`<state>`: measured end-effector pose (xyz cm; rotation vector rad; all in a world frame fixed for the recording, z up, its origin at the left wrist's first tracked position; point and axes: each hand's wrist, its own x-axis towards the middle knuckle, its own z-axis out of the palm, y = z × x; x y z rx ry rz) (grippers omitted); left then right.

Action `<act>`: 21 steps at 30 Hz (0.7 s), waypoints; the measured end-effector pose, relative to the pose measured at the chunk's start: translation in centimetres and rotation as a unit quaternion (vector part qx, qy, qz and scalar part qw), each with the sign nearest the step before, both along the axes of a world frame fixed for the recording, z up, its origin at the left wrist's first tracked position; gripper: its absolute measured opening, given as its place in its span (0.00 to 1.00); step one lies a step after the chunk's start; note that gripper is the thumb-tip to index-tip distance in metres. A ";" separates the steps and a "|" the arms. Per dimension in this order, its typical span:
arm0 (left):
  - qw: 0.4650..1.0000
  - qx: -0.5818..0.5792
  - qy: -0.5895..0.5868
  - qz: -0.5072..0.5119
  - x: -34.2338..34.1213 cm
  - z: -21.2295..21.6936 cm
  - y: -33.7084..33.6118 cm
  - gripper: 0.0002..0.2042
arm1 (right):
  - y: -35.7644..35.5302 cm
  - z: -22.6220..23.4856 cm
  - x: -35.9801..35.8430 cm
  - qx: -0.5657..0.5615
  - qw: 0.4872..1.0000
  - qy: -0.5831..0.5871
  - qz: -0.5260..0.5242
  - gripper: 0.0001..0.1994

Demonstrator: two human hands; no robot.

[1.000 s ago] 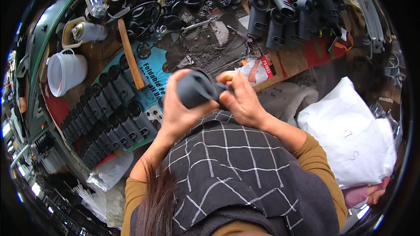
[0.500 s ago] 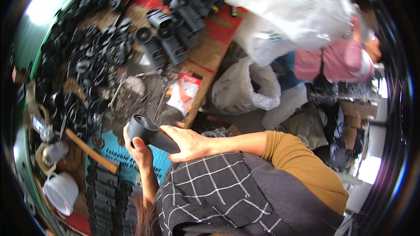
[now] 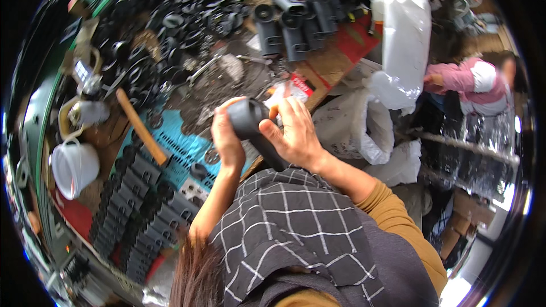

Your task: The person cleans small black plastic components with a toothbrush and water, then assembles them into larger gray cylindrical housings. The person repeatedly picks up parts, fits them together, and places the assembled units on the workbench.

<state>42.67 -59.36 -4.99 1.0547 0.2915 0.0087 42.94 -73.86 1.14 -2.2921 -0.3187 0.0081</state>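
Both hands on one part: a dark grey plastic tube fitting (image 3: 254, 131), held above the cluttered workbench (image 3: 318, 71), just in front of the person's chest. Left hand (image 3: 226, 139) wrapped around its left side, fingers closed on it. Right hand (image 3: 296, 133) grips the right side, fingers curled over the top, thumb across the body. Fitting tilted, open end up-left, lower end running down toward the checked scarf (image 3: 290, 227).

Below-left: rows of black moulded parts (image 3: 136, 199) on a blue sheet (image 3: 182, 148). Wooden-handled hammer (image 3: 142, 127) lies diagonally nearby. White plastic cup (image 3: 73, 166) far left. Black pipe sockets (image 3: 298, 20) stacked at top. White sack (image 3: 364, 131) to the right; another person in a pink sleeve (image 3: 455, 77) beyond.
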 end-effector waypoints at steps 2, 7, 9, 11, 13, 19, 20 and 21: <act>0.999 -0.030 0.018 0.002 -0.4 1.1 -0.2 0.24 | 0.5 0.1 0.3 0.040 0.998 0.035 0.026 0.21; 0.996 -0.068 0.062 -0.004 -1.3 1.9 0.1 0.25 | 1.2 0.1 0.0 0.095 0.988 0.114 0.041 0.14; 0.987 -0.123 0.101 -0.008 -1.6 1.8 0.2 0.26 | 0.9 0.1 -0.1 0.063 0.992 0.054 0.090 0.12; 0.981 -0.155 0.120 -0.014 -1.7 1.4 0.2 0.26 | 0.7 -0.1 0.1 0.050 0.993 0.023 0.102 0.12; 0.970 -0.195 0.142 -0.001 -1.5 0.9 0.2 0.26 | 0.7 -0.2 0.3 0.037 0.991 0.022 0.124 0.11; 0.992 -0.071 0.102 0.008 -2.0 -0.2 -0.6 0.27 | 1.2 0.0 0.9 0.113 0.987 0.078 0.083 0.14; 0.992 -0.071 0.103 0.018 -2.0 -0.3 -0.5 0.28 | 1.4 0.0 0.7 0.063 0.991 0.087 0.083 0.15; 0.989 -0.107 0.088 0.052 -2.2 -0.3 -0.5 0.27 | 1.5 -0.1 0.9 0.021 0.996 0.070 0.044 0.17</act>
